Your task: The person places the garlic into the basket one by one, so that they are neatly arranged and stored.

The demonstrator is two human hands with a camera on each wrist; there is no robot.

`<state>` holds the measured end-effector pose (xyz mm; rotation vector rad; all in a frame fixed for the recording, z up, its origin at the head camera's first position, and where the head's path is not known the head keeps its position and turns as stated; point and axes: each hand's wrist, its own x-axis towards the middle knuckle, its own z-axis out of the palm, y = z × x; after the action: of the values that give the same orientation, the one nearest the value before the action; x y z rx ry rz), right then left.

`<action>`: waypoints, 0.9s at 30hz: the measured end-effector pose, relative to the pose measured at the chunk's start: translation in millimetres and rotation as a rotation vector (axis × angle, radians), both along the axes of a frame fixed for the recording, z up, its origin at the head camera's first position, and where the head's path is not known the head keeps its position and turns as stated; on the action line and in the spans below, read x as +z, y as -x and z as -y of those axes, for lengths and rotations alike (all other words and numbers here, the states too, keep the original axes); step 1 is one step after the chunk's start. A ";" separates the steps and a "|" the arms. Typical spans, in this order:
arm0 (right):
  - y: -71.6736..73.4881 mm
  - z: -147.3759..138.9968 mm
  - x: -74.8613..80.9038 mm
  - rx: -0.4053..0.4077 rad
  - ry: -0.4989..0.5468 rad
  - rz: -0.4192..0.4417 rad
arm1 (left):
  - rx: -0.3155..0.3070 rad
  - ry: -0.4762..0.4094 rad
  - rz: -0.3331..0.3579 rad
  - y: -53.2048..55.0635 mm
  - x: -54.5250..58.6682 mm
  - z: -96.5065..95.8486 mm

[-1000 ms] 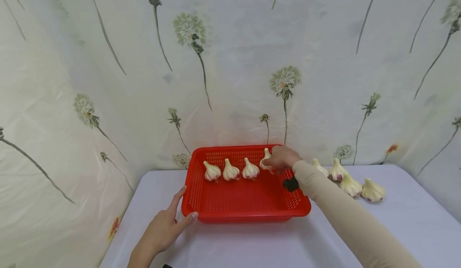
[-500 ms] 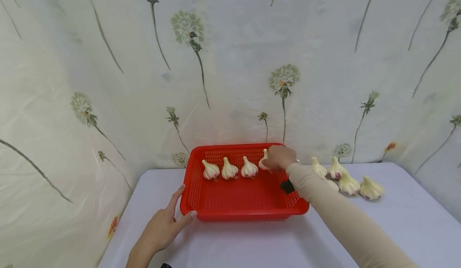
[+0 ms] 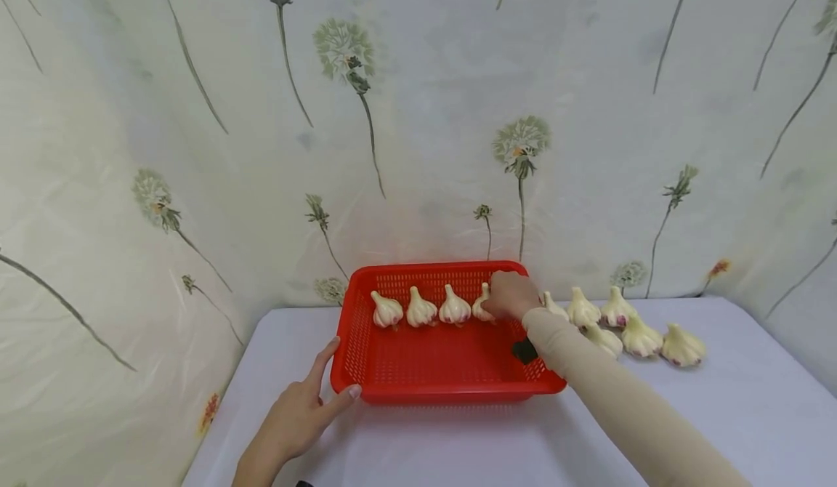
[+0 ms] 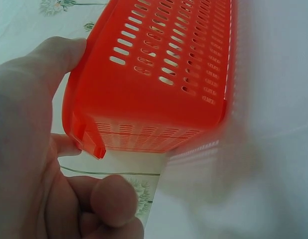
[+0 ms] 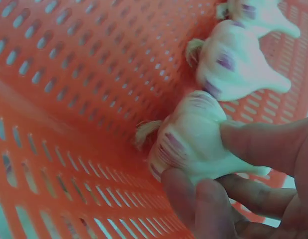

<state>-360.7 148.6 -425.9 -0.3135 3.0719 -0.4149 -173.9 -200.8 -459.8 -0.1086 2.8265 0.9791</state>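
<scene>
In the head view, a red plastic basket (image 3: 431, 363) with slotted walls stands on the table. Thumb and index finger of my left hand (image 3: 297, 414) lie spread on the rim at its near left corner; the other fingers fold below the rim in the left wrist view. My right hand (image 3: 512, 296) is inside the basket's far right part and pinches a garlic bulb (image 5: 189, 132) between thumb and fingers. Its neck lies within the hand, its root tuft points away. Left of it, three more garlic bulbs (image 3: 421, 309) sit in a row along the back wall.
Outside the basket, several garlic bulbs (image 3: 683, 345) stand in a cluster on the right of the white-covered table (image 3: 752, 400). The beige right sleeve (image 3: 621, 392) crosses over the near right side. A curtain with dandelion prints (image 3: 418, 145) hangs right behind the basket.
The right hand has lowered the garlic bulb slightly, bringing it level with the row. More of the outside bulbs show past the sleeve. The left hand stays at the corner.
</scene>
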 end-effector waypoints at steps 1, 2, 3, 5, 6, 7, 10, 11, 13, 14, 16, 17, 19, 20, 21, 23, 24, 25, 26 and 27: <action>-0.1 0.1 -0.4 0.001 -0.015 -0.008 | 0.000 -0.004 0.002 0.0 0.3 -0.2; -0.6 0.2 -0.9 0.003 -0.029 -0.009 | -0.001 -0.007 0.003 0.0 0.4 -0.4; -1.0 0.3 -1.5 0.004 -0.040 -0.012 | -0.002 -0.006 0.003 0.0 0.4 -0.5; -1.9 1.3 -2.2 0.002 -0.056 -0.018 | -0.001 -0.010 0.004 -0.1 0.4 -1.0; -2.2 1.8 -2.6 0.002 -0.059 -0.024 | 0.000 -0.012 0.006 -0.2 0.4 -1.2; -2.6 2.5 -2.7 0.000 -0.059 -0.032 | 0.001 -0.011 0.007 -0.4 0.2 -1.3; -2.4 4.7 -3.0 -0.017 -0.048 -0.045 | 0.005 -0.010 0.011 -0.7 0.1 -1.5; -1.9 5.2 -3.3 -0.027 -0.042 -0.046 | 0.005 -0.010 0.012 -0.9 0.2 -1.5; -0.6 5.8 -4.6 -0.044 -0.025 -0.050 | 0.005 -0.013 0.012 -0.9 0.2 -1.7; -0.1 6.0 -5.2 -0.053 -0.018 -0.048 | 0.005 -0.014 0.012 -0.9 0.2 -1.7; 0.6 6.1 -6.6 -0.059 -0.006 -0.053 | 0.006 -0.017 0.012 -0.8 0.3 -1.9; 0.8 5.9 -7.2 -0.058 0.000 -0.057 | 0.006 -0.016 0.012 -0.9 0.4 -1.9; 0.2 5.9 -7.9 -0.062 0.013 -0.063 | 0.007 -0.012 0.014 -0.5 0.2 -1.6; -0.2 5.8 -8.0 -0.063 0.020 -0.068 | 0.008 -0.008 0.013 -0.4 0.2 -1.3; -0.7 5.8 -8.2 -0.064 0.028 -0.072 | 0.008 -0.005 0.014 -0.2 0.4 -1.3; -1.9 5.7 -8.2 -0.066 0.045 -0.082 | 0.008 0.004 0.012 -0.1 0.4 -0.6; -2.3 5.7 -8.2 -0.068 0.054 -0.085 | 0.008 0.010 0.012 -0.1 0.6 -0.2; -2.6 5.6 -8.3 -0.067 0.063 -0.090 | 0.008 0.016 0.011 -0.1 0.7 0.1; -2.8 5.6 -8.5 -0.066 0.070 -0.096 | 0.004 0.020 0.008 -0.3 1.2 0.2; -2.8 5.5 -8.6 -0.065 0.074 -0.101 | 0.003 0.024 0.007 -0.4 1.5 0.4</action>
<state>-357.9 143.1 -434.6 -0.2439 3.1782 -0.5317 -173.5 -201.2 -458.2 -0.1195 2.8328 0.9437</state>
